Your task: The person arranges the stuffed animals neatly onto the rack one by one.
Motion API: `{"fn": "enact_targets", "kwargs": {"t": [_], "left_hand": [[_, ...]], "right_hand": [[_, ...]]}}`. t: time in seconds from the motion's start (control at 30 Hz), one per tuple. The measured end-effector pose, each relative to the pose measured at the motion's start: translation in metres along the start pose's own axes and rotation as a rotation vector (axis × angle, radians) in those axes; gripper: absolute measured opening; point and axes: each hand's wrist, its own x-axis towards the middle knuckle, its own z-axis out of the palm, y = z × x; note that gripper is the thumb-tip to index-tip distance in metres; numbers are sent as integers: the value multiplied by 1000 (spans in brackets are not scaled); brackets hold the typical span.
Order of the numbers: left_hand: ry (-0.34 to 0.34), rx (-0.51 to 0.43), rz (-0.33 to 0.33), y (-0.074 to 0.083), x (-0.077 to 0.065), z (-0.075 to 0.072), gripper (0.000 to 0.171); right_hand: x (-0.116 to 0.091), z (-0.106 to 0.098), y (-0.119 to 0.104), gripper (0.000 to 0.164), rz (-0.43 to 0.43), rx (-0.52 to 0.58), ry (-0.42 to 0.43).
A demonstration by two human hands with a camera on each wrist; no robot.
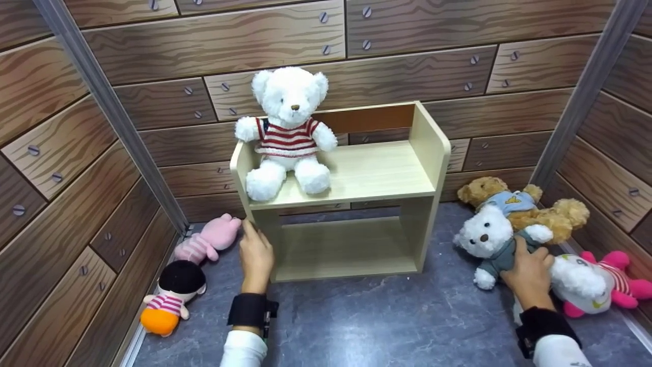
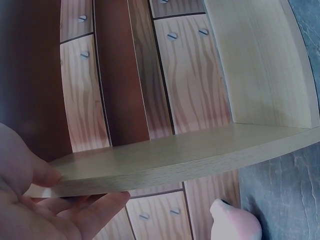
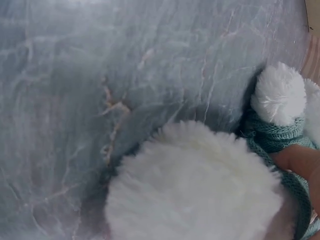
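A small pale wooden shelf unit [image 1: 377, 176] stands on the floor against the back wall. My left hand [image 1: 256, 257] grips its left side panel [image 2: 150, 167], thumb on one face and fingers on the other in the left wrist view. On the upper shelf sits a white teddy bear [image 1: 293, 104] in a red-and-white striped sweater. At the right, my right hand [image 1: 530, 272] holds another white teddy bear [image 1: 484, 232] by the body, over its teal sweater [image 3: 277, 132]. A fluffy white part [image 3: 195, 185] of this bear fills the bottom of the right wrist view.
A brown teddy bear [image 1: 552, 219] lies behind the held bear. Close to my right wrist is a white plush toy [image 1: 580, 283] with pink limbs. Left of the shelf lie a pink plush toy [image 1: 221, 234] and a black-haired doll [image 1: 175, 290]. Wood-patterned walls [image 1: 265, 35] enclose the grey floor [image 1: 356, 316].
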Motion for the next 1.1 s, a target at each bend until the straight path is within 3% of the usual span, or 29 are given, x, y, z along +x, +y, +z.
{"fn": "enact_targets", "kwargs": {"t": [0.17, 0.47, 1.1], "left_hand": [[1, 0, 8, -1, 1, -1, 26], [-1, -11, 11, -1, 2, 0, 25], [-10, -5, 16, -3, 2, 1, 27]], "right_hand": [[-2, 3, -3, 91, -15, -4, 10], [1, 2, -3, 94, -9, -32, -46], [4, 1, -1, 94, -47, -34, -41]]}}
